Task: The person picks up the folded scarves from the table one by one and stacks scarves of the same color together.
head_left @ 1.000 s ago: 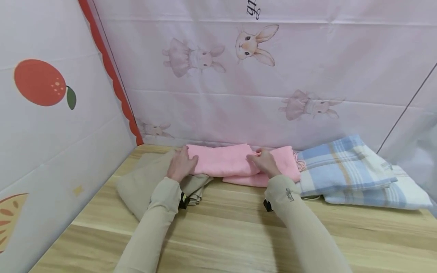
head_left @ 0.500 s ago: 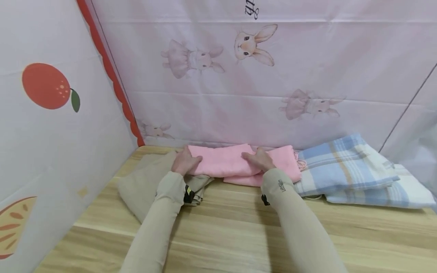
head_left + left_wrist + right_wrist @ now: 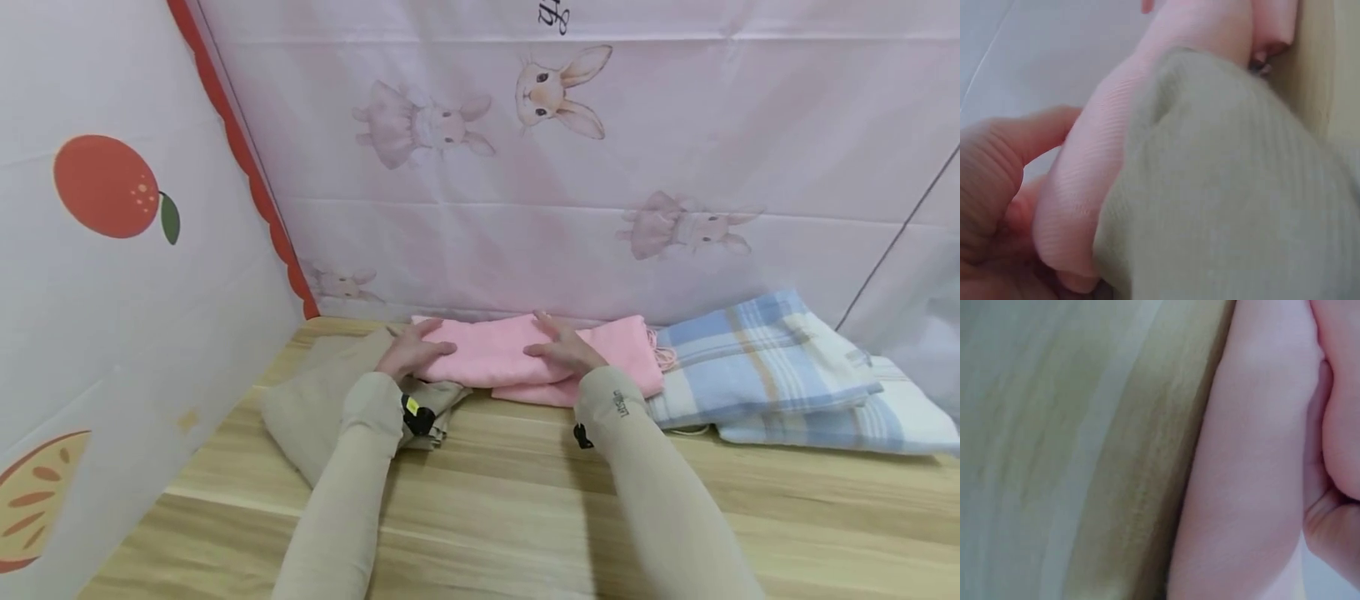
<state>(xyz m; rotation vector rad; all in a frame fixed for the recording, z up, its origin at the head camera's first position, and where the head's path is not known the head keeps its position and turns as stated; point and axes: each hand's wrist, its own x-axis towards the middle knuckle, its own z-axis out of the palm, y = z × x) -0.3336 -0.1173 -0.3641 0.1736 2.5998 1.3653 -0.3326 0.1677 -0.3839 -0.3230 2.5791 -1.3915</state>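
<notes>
A folded pink scarf (image 3: 487,346) lies at the back of the table, its upper fold over a lower pink layer (image 3: 626,358) with fringe at its right end. My left hand (image 3: 408,350) holds the left end of the upper fold, thumb on the front and fingers over the back edge. In the left wrist view, the fingers of that hand (image 3: 997,162) reach round the scarf's end (image 3: 1079,206). The right hand (image 3: 566,346) holds the upper fold's right end, thumb and index finger spread apart. Part of this hand (image 3: 1335,531) shows under a pink fold in the right wrist view.
A folded beige cloth (image 3: 315,408) lies at the left, partly behind my left forearm. To the right sits a folded blue-and-white plaid cloth (image 3: 757,358), stacked in layers. A pink rabbit-print curtain (image 3: 480,233) hangs just behind, and a fruit-print wall (image 3: 217,292) rises at the left.
The thumb and fingers of both hands have spread wider over the pink scarf. My left hand has shifted slightly right; the right hand has moved slightly left. The scarf keeps its place.
</notes>
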